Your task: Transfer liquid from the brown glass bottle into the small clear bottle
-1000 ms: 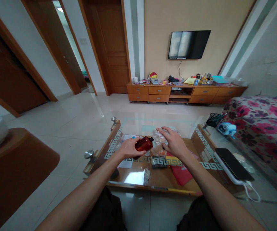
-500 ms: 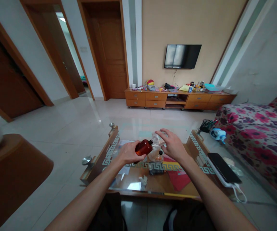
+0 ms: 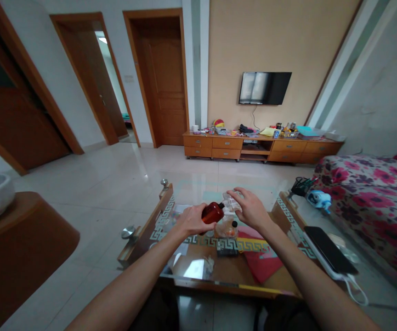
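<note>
Amber bottle [image 3: 212, 213] | left hand [image 3: 192, 220] still grips | neck now nearer clear container [image 3: 232, 203]

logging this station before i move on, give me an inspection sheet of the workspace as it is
surface: glass-topped coffee table with patterned wooden side rails, items on a shelf under the glass.
job's things: amber bottle tilted on its side, neck toward a clear plastic container.
clutter: small dark-capped bottle, red cloth, phone on a white power bank, blue and white toy.
grippers: left hand shut on the amber bottle; right hand grips the clear plastic container.
cables: white cable from the power bank.
surroundings: floral sofa, wall TV, cluttered wooden cabinet, doors.
</note>
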`<state>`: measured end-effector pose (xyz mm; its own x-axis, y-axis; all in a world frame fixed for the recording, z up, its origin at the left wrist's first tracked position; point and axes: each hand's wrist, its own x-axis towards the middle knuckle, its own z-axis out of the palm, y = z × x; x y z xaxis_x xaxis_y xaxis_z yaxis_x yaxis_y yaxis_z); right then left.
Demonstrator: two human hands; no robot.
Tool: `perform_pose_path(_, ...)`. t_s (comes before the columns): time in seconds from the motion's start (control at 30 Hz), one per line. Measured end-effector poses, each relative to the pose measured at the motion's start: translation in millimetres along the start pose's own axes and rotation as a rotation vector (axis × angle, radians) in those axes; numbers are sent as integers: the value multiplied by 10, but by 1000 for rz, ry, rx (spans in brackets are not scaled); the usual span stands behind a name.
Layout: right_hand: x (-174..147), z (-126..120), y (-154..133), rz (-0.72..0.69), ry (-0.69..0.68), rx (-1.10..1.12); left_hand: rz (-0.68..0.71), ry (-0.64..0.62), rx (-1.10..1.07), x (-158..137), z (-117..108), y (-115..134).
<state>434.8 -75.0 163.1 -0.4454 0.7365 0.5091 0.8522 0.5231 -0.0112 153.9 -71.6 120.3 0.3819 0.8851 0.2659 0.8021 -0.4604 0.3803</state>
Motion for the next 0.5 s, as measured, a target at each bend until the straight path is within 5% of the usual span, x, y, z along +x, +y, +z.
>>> perform_pose_path(0.5, -205, 27, 152, 42, -11, -79, 16, 13, -10, 106, 292, 192)
